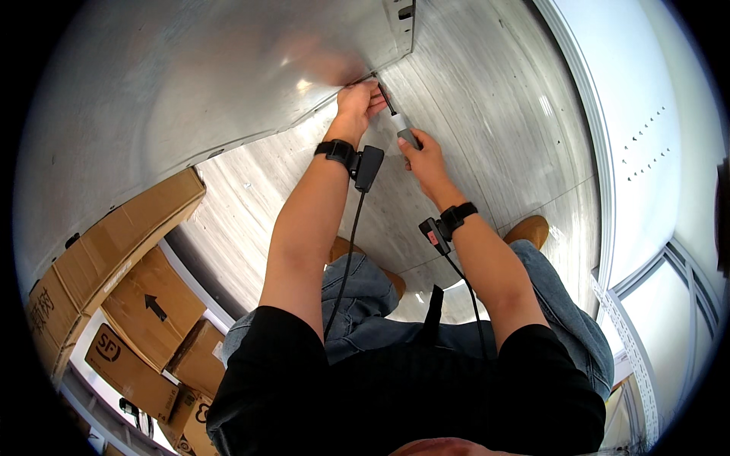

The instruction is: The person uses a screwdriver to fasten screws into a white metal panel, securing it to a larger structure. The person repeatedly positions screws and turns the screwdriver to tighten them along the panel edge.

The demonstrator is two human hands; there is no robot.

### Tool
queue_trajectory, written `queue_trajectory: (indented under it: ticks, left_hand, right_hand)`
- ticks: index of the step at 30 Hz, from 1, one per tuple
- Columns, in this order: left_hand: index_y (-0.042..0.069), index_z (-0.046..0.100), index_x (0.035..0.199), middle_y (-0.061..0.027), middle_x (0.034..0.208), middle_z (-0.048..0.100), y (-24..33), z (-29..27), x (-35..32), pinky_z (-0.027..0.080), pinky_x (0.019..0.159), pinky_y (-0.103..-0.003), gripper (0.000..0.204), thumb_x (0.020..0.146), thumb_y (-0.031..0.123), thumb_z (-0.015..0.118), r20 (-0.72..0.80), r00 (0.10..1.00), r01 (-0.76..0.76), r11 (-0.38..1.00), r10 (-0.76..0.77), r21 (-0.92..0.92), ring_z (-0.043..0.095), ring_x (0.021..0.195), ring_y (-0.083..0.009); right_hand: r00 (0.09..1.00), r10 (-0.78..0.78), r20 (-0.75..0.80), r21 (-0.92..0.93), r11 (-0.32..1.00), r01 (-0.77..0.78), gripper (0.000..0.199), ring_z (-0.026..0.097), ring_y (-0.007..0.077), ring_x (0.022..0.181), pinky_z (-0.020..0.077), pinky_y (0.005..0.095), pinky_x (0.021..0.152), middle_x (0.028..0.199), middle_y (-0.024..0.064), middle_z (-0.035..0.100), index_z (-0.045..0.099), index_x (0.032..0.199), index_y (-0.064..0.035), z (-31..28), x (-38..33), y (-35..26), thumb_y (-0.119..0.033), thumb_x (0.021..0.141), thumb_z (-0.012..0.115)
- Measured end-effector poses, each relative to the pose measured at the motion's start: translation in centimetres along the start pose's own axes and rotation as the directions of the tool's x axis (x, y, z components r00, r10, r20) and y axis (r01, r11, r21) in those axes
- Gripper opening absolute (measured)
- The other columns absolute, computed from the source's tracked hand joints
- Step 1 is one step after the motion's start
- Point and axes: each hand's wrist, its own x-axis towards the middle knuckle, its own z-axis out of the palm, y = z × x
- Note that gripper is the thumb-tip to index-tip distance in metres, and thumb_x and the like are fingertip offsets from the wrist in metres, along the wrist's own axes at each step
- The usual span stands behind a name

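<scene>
In my right hand (427, 161) is a screwdriver (408, 135) with a grey handle and a thin dark shaft, pointing up and away from me. Its tip meets the lower edge of a large metal panel (251, 68). My left hand (360, 100) is at that same edge, right beside the shaft's tip, with the fingers bent and drawn together. Whatever is between the left fingertips is too small to make out. Each wrist wears a black strap with a small cabled device, the left device (369, 167) and the right device (435, 234).
Grey wood-look flooring (487, 129) lies beneath my hands, between my boots. Several cardboard boxes (152, 304) are stacked at the lower left, one box (114, 235) close against the panel. A white perforated panel (631, 99) stands on the right, with metal framing (639, 365) below it.
</scene>
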Motion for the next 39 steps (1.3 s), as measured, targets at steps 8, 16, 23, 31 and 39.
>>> queue_trajectory:
  ticks: [8, 16, 23, 31, 39]
  left_hand:
    - [0.000, 0.058, 0.096, -0.0097, 0.088, 0.066, -0.4, 0.4, 1.3, 0.056, 0.062, -0.028, 0.016, 0.083, 0.002, 0.067, -0.104, 0.991, -0.070, 0.989, 0.083, 0.128, 0.067, 0.072, -0.0193]
    - [0.000, 0.056, 0.099, -0.0109, 0.088, 0.067, -1.0, 0.3, 1.6, 0.054, 0.059, -0.026, 0.020, 0.082, -0.001, 0.066, -0.098, 0.988, -0.118, 0.993, 0.118, 0.011, 0.067, 0.072, -0.0186]
    - [0.002, 0.057, 0.090, -0.0061, 0.079, 0.063, -1.4, 1.2, 0.5, 0.050, 0.057, -0.026, 0.018, 0.078, 0.001, 0.071, -0.164, 0.964, -0.206, 0.977, 0.212, 0.049, 0.060, 0.063, -0.0146]
    - [0.002, 0.055, 0.086, -0.0086, 0.079, 0.064, -1.5, 1.4, 1.5, 0.048, 0.053, -0.025, 0.015, 0.079, -0.003, 0.067, -0.220, 0.957, -0.191, 0.981, 0.190, 0.019, 0.061, 0.063, -0.0161]
    - [0.001, 0.056, 0.087, -0.0091, 0.078, 0.065, -1.1, 1.7, 0.9, 0.046, 0.052, -0.026, 0.010, 0.082, -0.002, 0.064, -0.193, 0.964, -0.196, 0.980, 0.184, -0.043, 0.061, 0.063, -0.0154]
  right_hand:
    - [1.000, -0.007, 0.022, 0.037, 0.999, 0.006, 0.044, 0.058, 0.0151, 0.070, 0.0482, 0.0310, 0.059, 0.087, 0.0060, 0.060, 0.053, 0.120, -0.0025, 0.3, 0.0, 0.4, -0.024, 0.085, 0.067]
    - [0.898, 0.287, 0.334, 0.343, 0.850, -0.400, 0.036, 0.059, 0.0157, 0.077, 0.0482, 0.0312, 0.060, 0.104, 0.0076, 0.057, 0.047, 0.124, -0.0050, -2.1, 0.0, -1.2, -0.021, 0.093, 0.055]
    - [1.000, -0.002, -0.014, -0.029, 1.000, 0.002, 0.033, 0.055, 0.0157, 0.084, 0.0476, 0.0322, 0.064, 0.100, 0.0084, 0.054, 0.049, 0.114, -0.0055, -0.2, 0.5, 0.6, -0.012, 0.085, 0.065]
    - [0.996, 0.075, -0.056, 0.072, 0.995, -0.071, 0.037, 0.060, 0.0166, 0.075, 0.0489, 0.0332, 0.059, 0.102, 0.0107, 0.055, 0.047, 0.114, -0.0050, 0.1, -0.9, -1.1, -0.019, 0.085, 0.066]
    - [0.980, 0.181, 0.077, 0.088, 0.978, -0.187, 0.028, 0.059, 0.0160, 0.075, 0.0486, 0.0314, 0.057, 0.106, 0.0070, 0.057, 0.050, 0.120, -0.0092, -1.3, -0.2, -0.8, -0.024, 0.096, 0.050]
